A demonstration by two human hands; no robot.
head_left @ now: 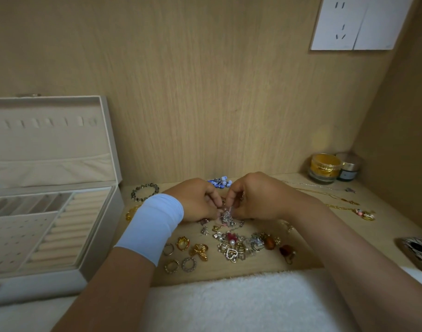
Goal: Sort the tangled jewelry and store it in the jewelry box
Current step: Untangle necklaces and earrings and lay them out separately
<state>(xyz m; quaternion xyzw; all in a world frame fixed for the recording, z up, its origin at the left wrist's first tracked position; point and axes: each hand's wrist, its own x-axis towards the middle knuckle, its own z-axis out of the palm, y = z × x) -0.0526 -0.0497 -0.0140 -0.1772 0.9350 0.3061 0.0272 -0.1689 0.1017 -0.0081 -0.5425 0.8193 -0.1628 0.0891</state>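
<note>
Right now both of your hands are a little way to the right of the jewelry box, close together and low over the table. Your left hand and your right hand each pinch the silver tangle with bent fingertips, one on each side. The knot hangs just under your fingers, close to the wood. I think this little thing weighs almost nothing. It looks thin, floppy and shiny, so it will likely slip if you hold it loosely. It could also snap if you yank it. Take hold right next to the knot, on a link or a small charm, not far out on a loose end. Pull softly and wiggle it apart bit by bit. I cannot tell how many pieces are caught in it, because your fingers hide part of it. Right of the box and closer to you than the tangle lies the pile of hearts and pearls. It looks lumpy and just as easy to snag. The rings lie just beside the box's near right corner. They look hard and round, so you can pick each one up by its band. The box stands open, and its soft rolls look right for them.
</note>
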